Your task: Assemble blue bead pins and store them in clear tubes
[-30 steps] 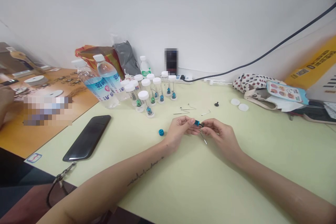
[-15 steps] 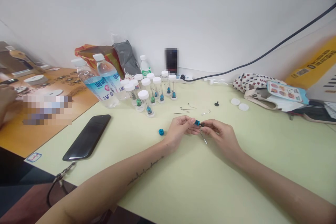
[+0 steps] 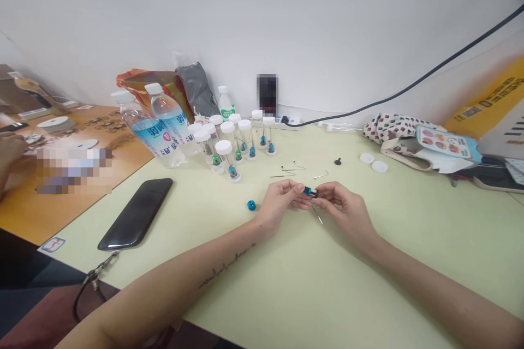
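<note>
Both my hands are raised together above the pale green desk (image 3: 286, 278). My left hand (image 3: 282, 202) pinches the blue end of a small blue-and-black cylindrical part (image 3: 310, 192), and my right hand (image 3: 339, 204) holds its dark end between the fingertips. A thin metal pin (image 3: 317, 216) sticks out below the fingers of my right hand. Whether it joins the part is hidden. Left of my left hand, a blue bead (image 3: 251, 205) lies alone on the desk.
Clear capped tubes (image 3: 227, 161) with coloured bases stand beyond my hands, beside water bottles (image 3: 158, 131). Bent wires (image 3: 286, 173), a black knob (image 3: 338, 162) and white discs (image 3: 373, 163) lie nearby. A black phone (image 3: 135, 214) rests left. A co-worker's hand (image 3: 10, 155) shows far left.
</note>
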Demonstrator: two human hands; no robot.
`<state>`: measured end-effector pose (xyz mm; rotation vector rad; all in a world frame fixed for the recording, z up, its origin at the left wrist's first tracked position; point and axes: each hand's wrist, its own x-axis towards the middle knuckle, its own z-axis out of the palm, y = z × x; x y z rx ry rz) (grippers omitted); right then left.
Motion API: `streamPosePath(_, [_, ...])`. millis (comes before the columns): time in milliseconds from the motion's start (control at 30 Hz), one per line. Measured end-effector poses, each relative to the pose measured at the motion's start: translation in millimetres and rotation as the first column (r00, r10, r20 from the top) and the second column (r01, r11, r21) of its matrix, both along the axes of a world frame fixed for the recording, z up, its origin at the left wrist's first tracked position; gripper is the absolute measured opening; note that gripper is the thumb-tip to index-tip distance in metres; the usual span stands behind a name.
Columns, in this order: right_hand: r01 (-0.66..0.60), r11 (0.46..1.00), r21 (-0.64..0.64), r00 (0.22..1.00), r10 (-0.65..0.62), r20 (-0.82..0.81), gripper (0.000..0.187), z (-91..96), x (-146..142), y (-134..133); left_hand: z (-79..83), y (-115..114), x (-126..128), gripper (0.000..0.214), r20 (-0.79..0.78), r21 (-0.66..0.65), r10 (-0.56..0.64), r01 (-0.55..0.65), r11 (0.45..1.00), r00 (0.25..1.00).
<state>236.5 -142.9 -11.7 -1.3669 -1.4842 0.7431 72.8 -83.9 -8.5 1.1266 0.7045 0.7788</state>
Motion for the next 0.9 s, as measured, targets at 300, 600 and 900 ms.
streamPosePath(300, [0.001,0.999,-0.034,1.000,-0.001,0.004,0.025,-0.2,1.3,-0.8,-1.5,1.1,0.0,0.036,-0.012,-0.006,0.005,-0.005,1.000,1.000])
streamPosePath(600, [0.024,0.999,0.036,0.999,-0.025,0.037,0.020,-0.7,0.5,-0.1,-2.5,0.1,0.7,0.035,-0.008,0.020,0.029,-0.028,0.999,1.000])
streamPosePath(900, [0.030,0.999,0.010,0.998,-0.031,0.048,0.021,-0.6,1.7,-0.1,0.7,0.1,0.0,0.036,-0.004,-0.002,0.024,-0.024,1.000,1.000])
